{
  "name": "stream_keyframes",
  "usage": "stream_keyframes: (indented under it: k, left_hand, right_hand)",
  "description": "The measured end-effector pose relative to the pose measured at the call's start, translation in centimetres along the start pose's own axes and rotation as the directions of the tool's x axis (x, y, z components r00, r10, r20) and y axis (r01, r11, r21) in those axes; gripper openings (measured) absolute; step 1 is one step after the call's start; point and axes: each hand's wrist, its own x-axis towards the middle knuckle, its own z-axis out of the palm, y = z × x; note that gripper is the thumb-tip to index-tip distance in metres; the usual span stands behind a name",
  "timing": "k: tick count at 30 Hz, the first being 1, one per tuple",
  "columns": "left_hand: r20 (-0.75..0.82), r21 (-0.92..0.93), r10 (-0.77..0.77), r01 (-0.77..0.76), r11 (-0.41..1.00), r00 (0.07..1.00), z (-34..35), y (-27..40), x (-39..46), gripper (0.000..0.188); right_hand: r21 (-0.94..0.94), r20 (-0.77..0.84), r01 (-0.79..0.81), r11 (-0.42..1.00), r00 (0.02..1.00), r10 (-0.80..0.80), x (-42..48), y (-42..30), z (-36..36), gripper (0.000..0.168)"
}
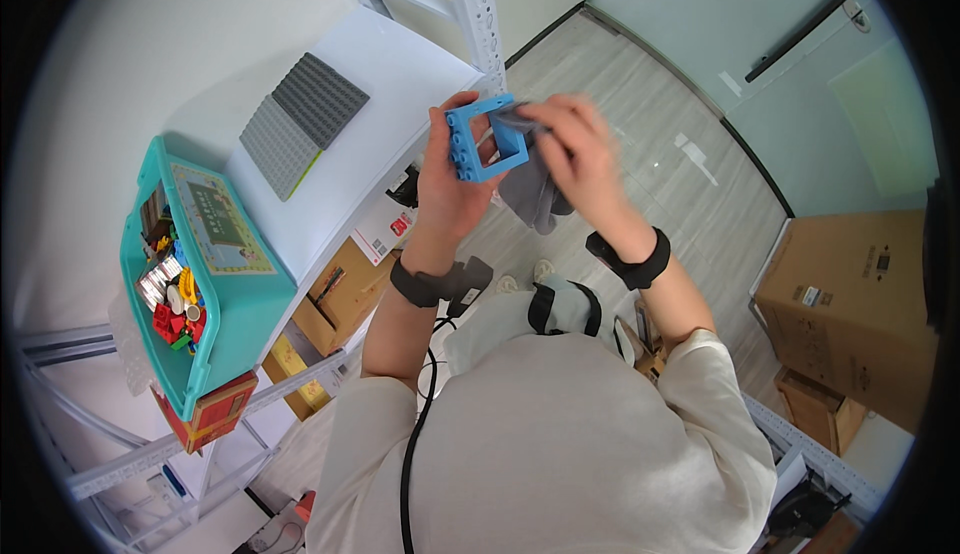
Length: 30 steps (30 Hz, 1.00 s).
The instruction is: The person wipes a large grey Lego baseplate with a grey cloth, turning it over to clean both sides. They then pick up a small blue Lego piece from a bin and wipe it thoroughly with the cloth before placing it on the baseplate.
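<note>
My left hand (450, 190) holds a blue plastic toy-brick frame (466, 167) with a square opening and studs along one side. My right hand (577, 145), slightly blurred, pinches a grey cloth (536, 194) whose upper end lies against the frame's top and inner side; the rest hangs down below. Both hands are in the air just beyond the edge of a white shelf (390, 58). On that shelf lie a dark grey studded baseplate (321, 96) and a lighter grey one (279, 141), side by side.
A teal bin (247, 317) of colourful toy bricks (176, 314) stands at the shelf's left end, near a red box (225, 411). A white metal upright (476, 13) rises at the shelf's far corner. Cardboard boxes (832, 314) stand at right. A black cable (412, 456) runs down my front.
</note>
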Motion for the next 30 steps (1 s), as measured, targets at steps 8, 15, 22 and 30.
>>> stream_keyframes:
  k: [8,15,22,30]
  left_hand:
    - [0.055,0.38,0.133,-0.144,0.914,0.99,0.1,-0.4,0.1,0.058]
    - [0.006,0.427,0.123,-0.114,0.897,0.992,-0.8,-1.1,0.4,0.047]
    - [-0.065,0.655,0.249,-0.147,0.741,0.966,0.9,-1.0,0.2,0.041]
    - [0.035,0.761,0.38,-0.272,0.59,0.924,0.1,-1.7,0.7,0.04]
  right_hand:
    - [0.262,0.076,-0.123,0.957,0.991,0.107,-0.1,-2.9,-0.2,0.031]
    - [0.219,0.017,-0.062,0.974,0.998,0.06,-0.1,-1.6,-0.2,0.033]
    - [-0.131,0.131,0.179,0.975,0.978,-0.162,0.8,-2.8,-0.9,0.039]
    - [0.068,0.072,0.176,0.982,0.981,-0.18,0.5,-2.4,-1.1,0.032]
